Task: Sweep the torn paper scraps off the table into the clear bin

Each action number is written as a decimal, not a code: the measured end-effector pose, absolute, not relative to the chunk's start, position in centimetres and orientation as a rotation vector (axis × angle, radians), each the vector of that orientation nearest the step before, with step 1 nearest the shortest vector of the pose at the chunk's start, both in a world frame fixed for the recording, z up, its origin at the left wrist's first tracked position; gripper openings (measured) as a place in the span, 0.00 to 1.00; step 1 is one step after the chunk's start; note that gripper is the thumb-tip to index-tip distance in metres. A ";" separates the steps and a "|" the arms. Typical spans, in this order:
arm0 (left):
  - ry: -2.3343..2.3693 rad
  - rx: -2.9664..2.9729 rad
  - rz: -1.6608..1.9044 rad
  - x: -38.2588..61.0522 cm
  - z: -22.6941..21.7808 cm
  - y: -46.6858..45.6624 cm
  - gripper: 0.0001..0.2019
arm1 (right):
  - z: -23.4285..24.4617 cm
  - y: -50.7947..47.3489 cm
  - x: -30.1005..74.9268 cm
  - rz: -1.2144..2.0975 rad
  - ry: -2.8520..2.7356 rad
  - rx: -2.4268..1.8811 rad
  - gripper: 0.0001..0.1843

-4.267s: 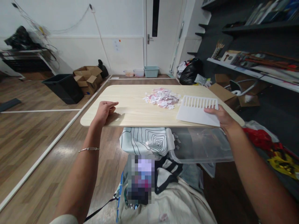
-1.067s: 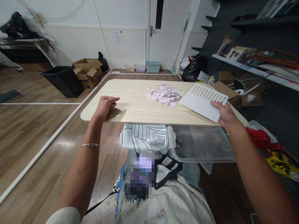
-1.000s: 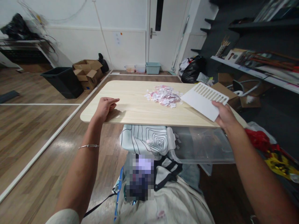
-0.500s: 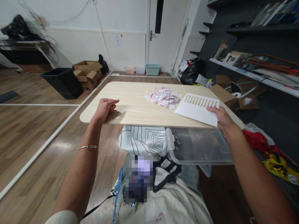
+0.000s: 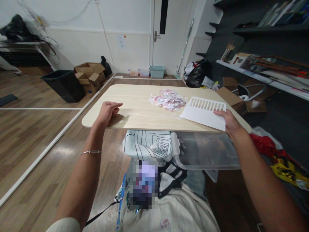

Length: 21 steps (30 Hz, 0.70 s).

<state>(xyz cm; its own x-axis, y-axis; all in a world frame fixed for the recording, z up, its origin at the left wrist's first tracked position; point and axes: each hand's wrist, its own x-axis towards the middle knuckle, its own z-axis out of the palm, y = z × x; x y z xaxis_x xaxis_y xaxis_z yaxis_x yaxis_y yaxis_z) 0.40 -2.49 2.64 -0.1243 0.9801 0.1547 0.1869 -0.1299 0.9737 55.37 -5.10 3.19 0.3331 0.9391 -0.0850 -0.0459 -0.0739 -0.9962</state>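
My right hand (image 5: 228,121) grips the right end of a white slotted scraper (image 5: 205,117), thumb on top. This flat sheet has a row of long slots near its far side and lies low over the right part of the pale wooden table (image 5: 141,120). Just left of it, a heap of torn paper scraps (image 5: 169,100), white and pinkish, is spread on the tabletop. My left hand (image 5: 109,112) rests by the left front of the table, fingers curled and index finger pointing right, with nothing visible in it. The heap lies well apart from this hand.
Under the table's front edge hangs a clear plastic bin (image 5: 207,151), beside a patterned pale cloth (image 5: 147,145). A black bin (image 5: 64,85) and cardboard boxes (image 5: 90,77) stand on the floor at left. Shelving (image 5: 263,79) runs along the right.
Both hands and the scraper keep nearly the same place. A few light scraps at the scraper's left corner now lie slightly nearer the front edge. The view has shifted very slightly.
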 end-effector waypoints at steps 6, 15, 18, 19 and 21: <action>1.379 1.375 1.333 0.3 2.5 -2.3 0.32 | 3.2 -5.2 55.1 1.012 -0.892 -1.399 0.16; 1.348 1.371 1.360 0.2 2.3 -2.2 0.31 | 2.8 -4.7 55.5 0.973 -0.912 -1.375 0.14; 1.350 1.366 1.377 0.3 2.3 -2.2 0.31 | 2.8 -4.5 55.4 0.970 -0.890 -1.373 0.15; 1.352 1.363 1.380 0.3 2.3 -2.2 0.31 | 2.9 -4.4 55.4 0.968 -0.881 -1.370 0.15; 1.359 1.355 1.381 0.3 2.3 -2.2 0.31 | 2.9 -4.4 55.3 0.962 -0.872 -1.359 0.15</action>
<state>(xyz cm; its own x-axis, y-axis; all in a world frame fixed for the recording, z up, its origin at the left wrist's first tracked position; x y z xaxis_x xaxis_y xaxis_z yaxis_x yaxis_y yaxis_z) 0.32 -2.21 2.30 -0.1501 0.9739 0.1704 0.1549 -0.1471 0.9769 55.33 -4.38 2.89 0.3781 0.9249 -0.0404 -0.0500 -0.0232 -0.9985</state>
